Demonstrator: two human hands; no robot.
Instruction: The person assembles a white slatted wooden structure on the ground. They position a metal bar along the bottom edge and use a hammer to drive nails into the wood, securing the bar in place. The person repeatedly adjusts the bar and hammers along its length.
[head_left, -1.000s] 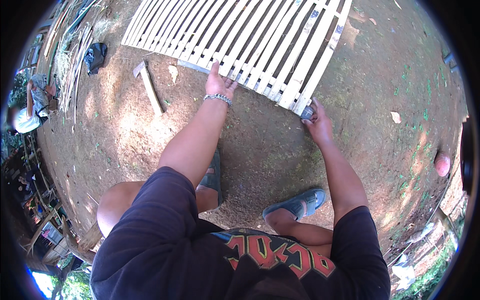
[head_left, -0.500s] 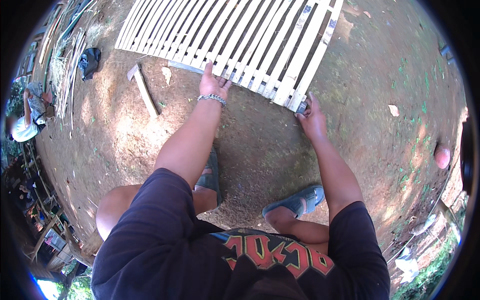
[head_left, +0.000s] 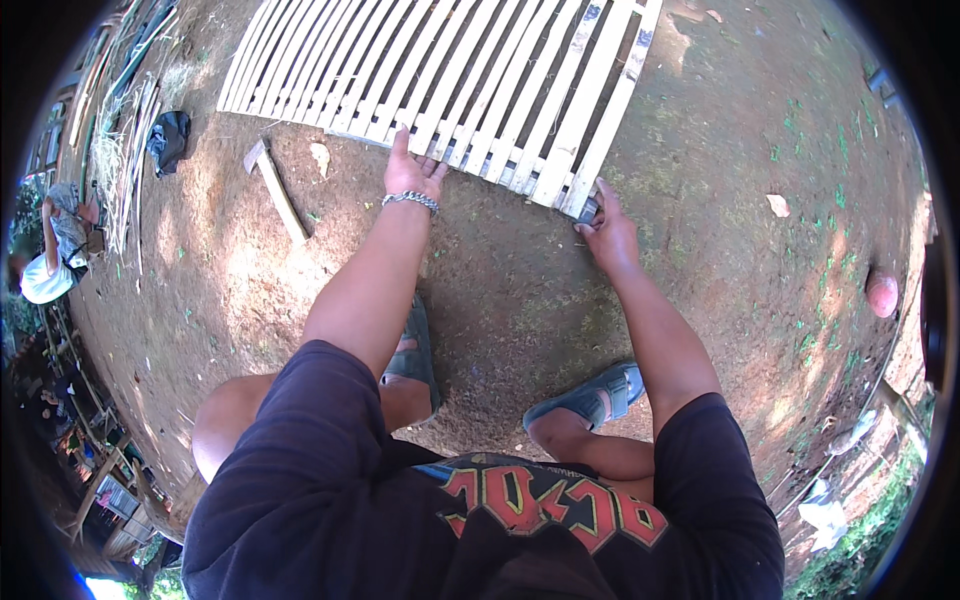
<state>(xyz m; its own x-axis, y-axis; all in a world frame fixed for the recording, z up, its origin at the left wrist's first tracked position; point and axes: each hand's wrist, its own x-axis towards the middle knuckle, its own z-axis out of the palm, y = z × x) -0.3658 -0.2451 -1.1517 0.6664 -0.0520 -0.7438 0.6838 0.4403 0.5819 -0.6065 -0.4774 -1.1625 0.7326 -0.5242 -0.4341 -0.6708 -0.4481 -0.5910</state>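
Both arms reached forward over bare ground (head_left: 520, 300), and the two hands were well apart along the near edge of a panel (head_left: 555, 175) of pale slats. The panel lay ahead of the person at the top of the view, its near edge slanting down toward the right and its far side cut off by the frame.

The left forearm slanted up and a little to the right, a chain bracelet (head_left: 412, 200) around the wrist. The left hand (head_left: 410, 178) was at the edge, the thumb pointing forward over the slat ends and the fingers spread to the right, just beside the rim. Thumb and fingers stood apart; whether the fingers bore on the underside could not be told.

The right forearm leaned inward, up and to the left. The right hand (head_left: 612, 232) was closed on the panel's near right corner, with the thumb on the near side and the index finger on the far side of a dark bar end (head_left: 588, 210) that showed under the last slat. The other fingers were mostly hidden.

A hatchet (head_left: 281, 200) lay on the ground left of the left hand, with a dry leaf (head_left: 319, 158) near its head. Below the hands, the person's sandals (head_left: 600, 397) were set wide apart.
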